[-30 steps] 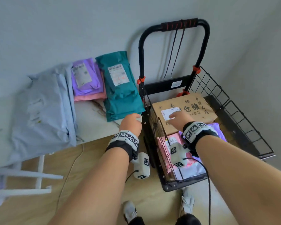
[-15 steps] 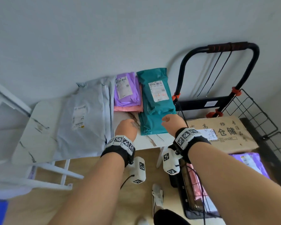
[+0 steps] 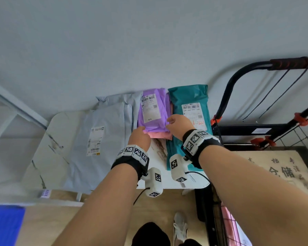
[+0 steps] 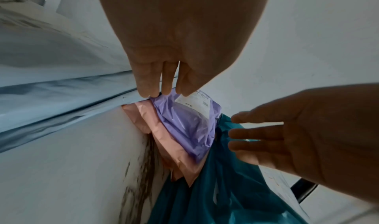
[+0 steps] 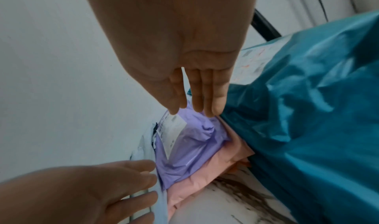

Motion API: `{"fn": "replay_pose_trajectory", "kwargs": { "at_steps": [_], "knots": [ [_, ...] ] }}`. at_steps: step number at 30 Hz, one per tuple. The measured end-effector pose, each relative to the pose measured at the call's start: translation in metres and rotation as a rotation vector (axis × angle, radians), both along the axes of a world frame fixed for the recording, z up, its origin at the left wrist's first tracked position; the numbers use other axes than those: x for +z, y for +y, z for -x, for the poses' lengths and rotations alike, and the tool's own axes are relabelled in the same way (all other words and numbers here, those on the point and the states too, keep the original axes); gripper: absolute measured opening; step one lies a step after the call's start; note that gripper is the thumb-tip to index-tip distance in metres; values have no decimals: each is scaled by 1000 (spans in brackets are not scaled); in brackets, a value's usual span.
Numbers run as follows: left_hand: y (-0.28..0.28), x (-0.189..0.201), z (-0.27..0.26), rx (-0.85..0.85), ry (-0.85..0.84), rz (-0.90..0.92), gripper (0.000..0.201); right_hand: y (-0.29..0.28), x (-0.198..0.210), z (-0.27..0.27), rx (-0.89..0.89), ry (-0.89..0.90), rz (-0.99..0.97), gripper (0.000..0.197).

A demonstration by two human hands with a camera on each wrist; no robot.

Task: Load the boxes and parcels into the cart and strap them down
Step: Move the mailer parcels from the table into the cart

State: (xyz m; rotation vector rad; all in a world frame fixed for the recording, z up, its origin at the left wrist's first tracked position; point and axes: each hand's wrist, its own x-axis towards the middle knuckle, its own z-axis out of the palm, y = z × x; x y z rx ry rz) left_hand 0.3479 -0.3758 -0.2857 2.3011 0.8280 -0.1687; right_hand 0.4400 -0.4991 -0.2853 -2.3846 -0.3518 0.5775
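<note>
Both hands, left hand (image 3: 139,137) and right hand (image 3: 178,125), unclenched, flanked purple parcel (image 3: 152,110); parcel at 12 o'clock, long axis 12–6, left fingertips (image 4: 146,93) touching.

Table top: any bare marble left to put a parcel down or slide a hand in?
Bare marble on the table shows in front of the pink parcel, between the grey parcel and teal parcel, and along the left edge. The back is crowded: purple parcel on pink, both hands there.
</note>
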Motion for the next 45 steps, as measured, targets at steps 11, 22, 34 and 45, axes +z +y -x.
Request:
{"fn": "replay_pose_trajectory", "kwargs": {
  "at_steps": [11, 22, 34, 45],
  "knots": [
    [52, -28, -59, 101, 20, 119, 19, 57, -16, -38, -109, 114, 103, 17],
    [86, -29, -77, -26, -2, 211, 14, 71, -10, -46, -225, 191, 69, 7],
    [59, -9, -87, 56, -243, 377, 15, 44, 35, -32, -397, 36, -98, 17],
    [-23, 15, -76, -33, -291, 539, 8, -51, 55, 2, -578, -6, -197, 15]
  ]
}}
